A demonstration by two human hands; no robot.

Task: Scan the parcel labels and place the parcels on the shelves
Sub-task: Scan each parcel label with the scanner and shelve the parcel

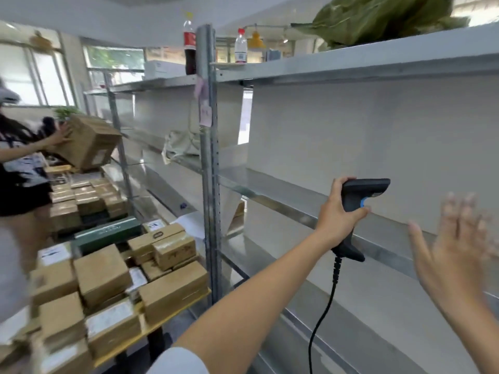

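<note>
Room: bright indoor space with large windows [40, 74] at the far left and a white ceiling.
Shelving: grey metal shelves [351, 63] run from centre to right, carried by a perforated upright post [209, 163]; pale back panels close off the rear.
Top shelf: a dark cola bottle [189, 47] with a red label, a clear bottle [240, 47] with a red cap, and a green plastic bag [383, 18] at the upper right.
Middle shelf, left bay: a crumpled pale cloth bag [179, 147].
Table: a yellow-edged table [172, 314] at the lower left stands just beside the shelving.
Parcels: brown cardboard parcels [102, 276] are stacked closely on the table, along with one dark green box [108, 233]; more cartons sit on the surface behind.
Labels: white shipping labels show on several parcels; the print is too blurred to read. A pink tag [205, 114] hangs on the post, its writing unreadable.
Left hand: left hand [337, 211] grips the handle of a black barcode scanner [361, 195], fingers curled round it, in front of the middle shelf edge; a black cable [321, 319] hangs below.
Right hand: right hand [456, 247] is spread with fingers straight, holding nothing, blurred, near the same shelf edge.
Other person: at the far left, a second person holds a large tilted carton [89, 141].
</note>
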